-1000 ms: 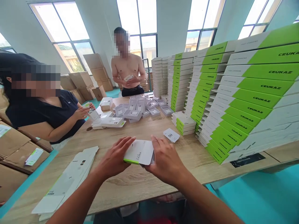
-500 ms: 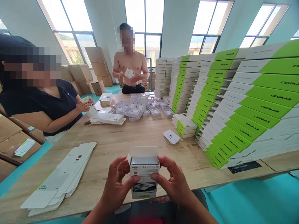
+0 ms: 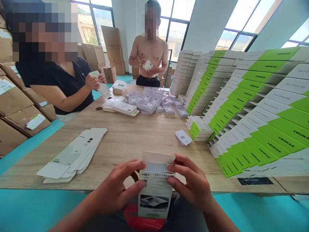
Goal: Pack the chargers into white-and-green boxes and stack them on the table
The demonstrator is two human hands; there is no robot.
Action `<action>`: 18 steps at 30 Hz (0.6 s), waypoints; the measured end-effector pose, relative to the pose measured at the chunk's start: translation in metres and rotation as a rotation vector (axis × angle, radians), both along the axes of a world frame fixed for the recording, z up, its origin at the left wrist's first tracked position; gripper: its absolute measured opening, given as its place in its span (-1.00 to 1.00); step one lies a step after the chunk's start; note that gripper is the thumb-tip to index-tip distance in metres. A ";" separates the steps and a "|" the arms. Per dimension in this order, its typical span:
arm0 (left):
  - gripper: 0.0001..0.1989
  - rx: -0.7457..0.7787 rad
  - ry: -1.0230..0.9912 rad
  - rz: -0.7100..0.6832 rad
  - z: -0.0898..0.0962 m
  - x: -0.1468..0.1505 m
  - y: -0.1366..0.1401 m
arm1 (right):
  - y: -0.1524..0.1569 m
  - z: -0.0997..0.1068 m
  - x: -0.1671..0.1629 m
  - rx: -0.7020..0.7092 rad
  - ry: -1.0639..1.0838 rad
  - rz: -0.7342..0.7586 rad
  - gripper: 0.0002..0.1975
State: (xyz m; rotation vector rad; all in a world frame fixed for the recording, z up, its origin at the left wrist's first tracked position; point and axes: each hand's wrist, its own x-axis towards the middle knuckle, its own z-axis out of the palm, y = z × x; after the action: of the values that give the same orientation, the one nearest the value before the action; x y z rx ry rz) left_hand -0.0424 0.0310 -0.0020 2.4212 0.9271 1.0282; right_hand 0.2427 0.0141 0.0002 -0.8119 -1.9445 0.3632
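Note:
A small white printed carton (image 3: 155,190) stands upright between my hands at the table's front edge, its top flap raised at the back. Something pale shows in its open mouth. My left hand (image 3: 120,183) grips the carton's left side, fingertips at the upper left corner and thumb on the front. On the other side my right hand (image 3: 190,180) holds the upper right corner, with a finger over the top edge and the thumb on the front. Beyond it lie white printed cards (image 3: 183,137). Flat unfolded cartons (image 3: 74,154) lie stacked to the left.
Tall stacks of white-and-green boxes (image 3: 256,112) line the right side. Clear plastic trays (image 3: 147,104) are piled mid-table, beside more flat cartons (image 3: 123,108). Two people, one at left (image 3: 60,87) and one at back (image 3: 149,51), hold small cartons. Brown boxes (image 3: 19,103) stand at left.
The carton is lower and closer to my body, past the table's front edge. My fingers have moved in over its top corners. My view has tilted down and turned left.

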 end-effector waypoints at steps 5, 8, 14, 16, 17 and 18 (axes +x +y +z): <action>-0.71 0.182 0.050 0.062 -0.020 -0.002 -0.011 | -0.006 -0.017 -0.004 0.076 -0.078 0.001 -0.63; -0.70 0.157 0.030 0.013 -0.027 -0.002 -0.012 | -0.008 -0.030 -0.007 0.093 -0.099 0.010 -0.62; -0.71 0.224 -0.166 -0.073 -0.027 0.004 -0.013 | -0.013 -0.028 -0.010 0.192 -0.088 0.034 -0.64; -0.67 0.250 -0.192 -0.120 -0.025 0.004 -0.014 | -0.015 -0.020 -0.011 0.200 -0.139 0.044 -0.69; -0.66 0.245 -0.183 -0.129 -0.023 0.004 -0.016 | -0.016 -0.015 -0.012 0.175 -0.170 0.037 -0.76; -0.67 0.220 -0.165 -0.125 -0.020 0.004 -0.018 | -0.017 -0.010 -0.012 0.126 -0.193 0.027 -0.84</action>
State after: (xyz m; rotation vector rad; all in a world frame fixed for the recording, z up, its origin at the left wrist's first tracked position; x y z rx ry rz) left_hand -0.0384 0.0129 -0.0224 2.4847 0.6286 1.3194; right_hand 0.2302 -0.0025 -0.0099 -0.7616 -2.1364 0.1810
